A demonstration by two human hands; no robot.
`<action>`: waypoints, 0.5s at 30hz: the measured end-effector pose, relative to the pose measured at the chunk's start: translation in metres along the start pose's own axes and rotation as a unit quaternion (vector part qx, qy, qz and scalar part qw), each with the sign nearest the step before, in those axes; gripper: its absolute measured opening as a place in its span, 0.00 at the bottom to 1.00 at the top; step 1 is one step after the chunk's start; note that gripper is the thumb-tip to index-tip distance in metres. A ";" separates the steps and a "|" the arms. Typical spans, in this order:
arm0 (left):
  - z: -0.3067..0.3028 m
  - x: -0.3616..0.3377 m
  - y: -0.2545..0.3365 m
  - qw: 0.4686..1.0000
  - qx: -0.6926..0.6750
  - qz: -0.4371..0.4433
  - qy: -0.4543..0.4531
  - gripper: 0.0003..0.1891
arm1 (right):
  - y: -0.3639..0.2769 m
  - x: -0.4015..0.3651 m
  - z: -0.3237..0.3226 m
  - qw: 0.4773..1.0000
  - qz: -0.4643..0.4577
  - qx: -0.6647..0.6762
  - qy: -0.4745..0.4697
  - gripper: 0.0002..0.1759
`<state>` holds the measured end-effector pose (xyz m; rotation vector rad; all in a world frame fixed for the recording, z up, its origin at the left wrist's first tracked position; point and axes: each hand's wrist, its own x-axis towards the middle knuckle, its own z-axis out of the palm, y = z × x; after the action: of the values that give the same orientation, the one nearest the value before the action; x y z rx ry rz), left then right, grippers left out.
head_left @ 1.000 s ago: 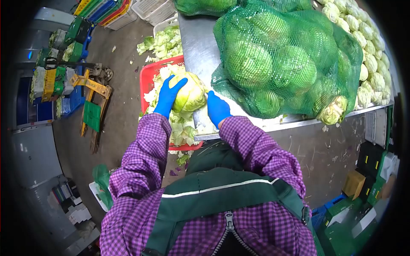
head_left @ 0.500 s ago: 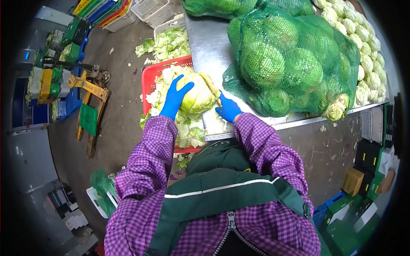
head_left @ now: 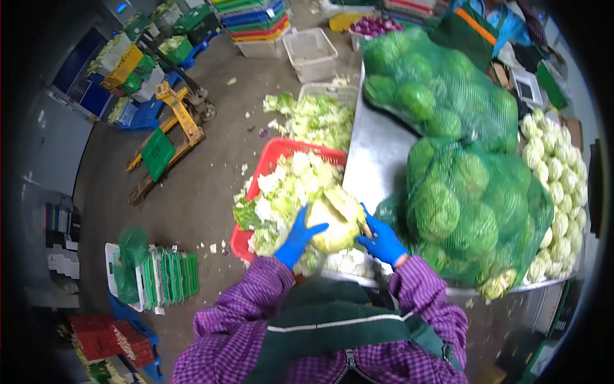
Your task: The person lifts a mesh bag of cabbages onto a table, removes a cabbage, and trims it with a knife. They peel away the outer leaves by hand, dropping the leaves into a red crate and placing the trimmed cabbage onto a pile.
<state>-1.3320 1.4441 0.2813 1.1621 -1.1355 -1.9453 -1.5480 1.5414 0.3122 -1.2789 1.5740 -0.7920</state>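
Observation:
My left hand (head_left: 299, 238), in a blue glove, supports the left side of a pale cabbage (head_left: 332, 224), thumb spread over its surface. At the cabbage's right side my right hand (head_left: 381, 239), also blue-gloved, has its fingers wrapped round a small brownish handle-like piece (head_left: 366, 228), whose far end is hidden. A loosened leaf stands along the top of the cabbage. Beneath and left of it, a red basket (head_left: 263, 168) holds many trimmed leaves (head_left: 300, 176). The metal table (head_left: 380, 150) lies to the right.
Green net bags of cabbages (head_left: 476, 211) fill the table's right side, with pale cabbages (head_left: 556, 173) beyond. A light crate of leaves (head_left: 348, 95) stands behind the red basket. A yellow pallet jack (head_left: 182, 118) and stacked green crates (head_left: 173, 275) are at left.
The view has shifted, bringing more of the table's far end into sight. The cabbage has turned between my hands, and its loosened leaf now lies across the top.

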 end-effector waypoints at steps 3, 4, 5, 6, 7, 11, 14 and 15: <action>0.003 0.010 -0.032 0.999 0.025 0.020 -0.026 0.46 | -0.023 0.007 -0.031 0.973 0.200 0.080 -0.083 0.44; 0.006 0.012 -0.033 1.000 0.011 0.016 -0.023 0.46 | -0.019 0.013 -0.036 0.976 0.190 0.069 -0.079 0.44; 0.009 0.014 -0.034 1.000 -0.004 0.008 -0.019 0.46 | -0.006 0.021 -0.036 0.983 0.157 0.075 -0.062 0.41; 0.008 0.013 -0.036 1.000 -0.008 0.016 -0.020 0.46 | 0.006 0.031 -0.036 0.988 0.126 0.083 -0.047 0.38; 0.004 0.011 -0.036 0.999 -0.021 0.016 -0.025 0.46 | 0.016 0.045 -0.037 0.989 0.121 0.078 -0.044 0.38; 0.001 -0.012 -0.037 0.996 -0.056 0.056 -0.043 0.47 | 0.071 0.126 -0.012 0.982 -0.005 -0.180 0.050 0.34; -0.011 -0.013 -0.066 0.996 0.025 0.088 0.001 0.44 | 0.053 0.178 0.000 0.936 -0.144 -0.315 -0.055 0.36; -0.012 -0.020 -0.075 0.995 0.024 0.089 0.035 0.43 | 0.024 0.175 -0.004 0.933 -0.137 -0.313 -0.112 0.33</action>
<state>-1.3172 1.4901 0.2195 1.1058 -1.2124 -1.7378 -1.5655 1.3781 0.2464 -2.0068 1.5280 -0.2796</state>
